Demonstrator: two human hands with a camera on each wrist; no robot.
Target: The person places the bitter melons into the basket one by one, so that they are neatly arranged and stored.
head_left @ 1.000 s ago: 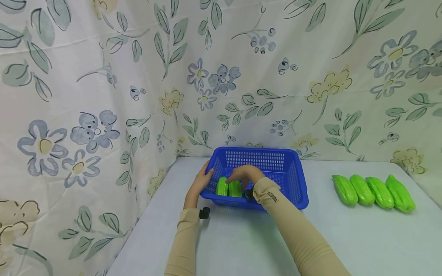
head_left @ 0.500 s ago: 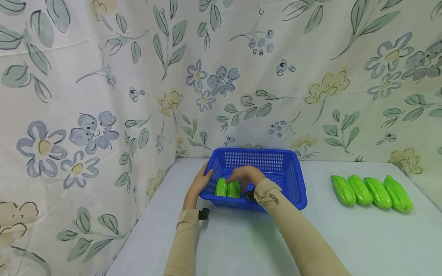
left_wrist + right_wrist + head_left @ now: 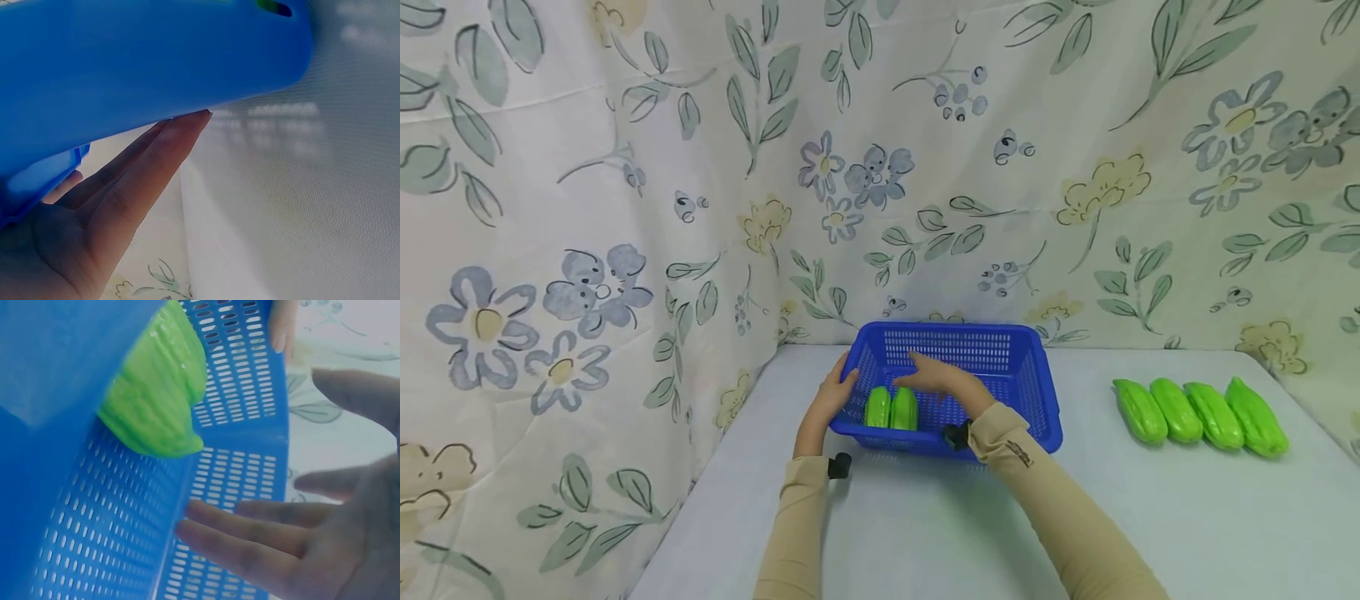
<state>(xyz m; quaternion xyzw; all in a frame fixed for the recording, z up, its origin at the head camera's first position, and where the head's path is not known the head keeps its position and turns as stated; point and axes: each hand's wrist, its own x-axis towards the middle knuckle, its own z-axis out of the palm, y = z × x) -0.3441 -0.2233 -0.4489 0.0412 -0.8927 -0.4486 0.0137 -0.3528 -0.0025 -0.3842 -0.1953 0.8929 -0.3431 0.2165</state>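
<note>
A blue slotted plastic basket stands on the table, with two bright green bitter melons side by side at its left end. My left hand holds the basket's left side, thumb at the rim and fingers along the outer wall. In the left wrist view, the left-hand fingers lie straight against the blue wall. Above the basket's inside, just right of the melons, my right hand is spread with nothing in it. The right wrist view shows its fingers apart from a green melon.
Several more bitter melons lie in a slanting row on the white table, to the right of the basket. Floral cloth hangs behind and along the left side.
My right hand has let go of the right-hand melon in the basket and moved a little up and right, its fingers extending. My left hand keeps its place on the basket.
</note>
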